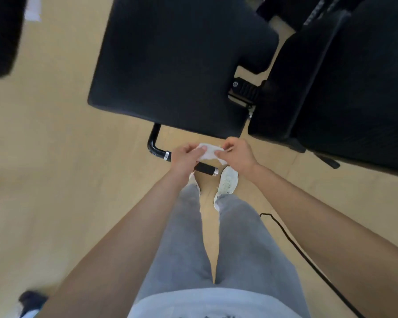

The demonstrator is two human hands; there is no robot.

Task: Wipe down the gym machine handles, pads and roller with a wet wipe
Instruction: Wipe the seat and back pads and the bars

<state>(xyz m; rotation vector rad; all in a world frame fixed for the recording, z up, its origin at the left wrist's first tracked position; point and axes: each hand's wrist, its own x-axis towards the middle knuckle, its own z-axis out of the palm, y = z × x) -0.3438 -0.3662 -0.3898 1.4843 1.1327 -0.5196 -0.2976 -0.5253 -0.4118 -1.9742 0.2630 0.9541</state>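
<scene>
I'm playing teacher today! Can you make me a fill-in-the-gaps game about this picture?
1. The left hand and right hand together hold a white ____.
2. Below the hands, the machine handle has a ____ grip.
3. The person's trousers are ____.
4. A black cable lies on the ____.
Missing words: wipe, black, grey, floor.

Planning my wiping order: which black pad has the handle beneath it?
The big centre pad; the handle bends out below its near edge. The left pad and right pad show none.
</scene>
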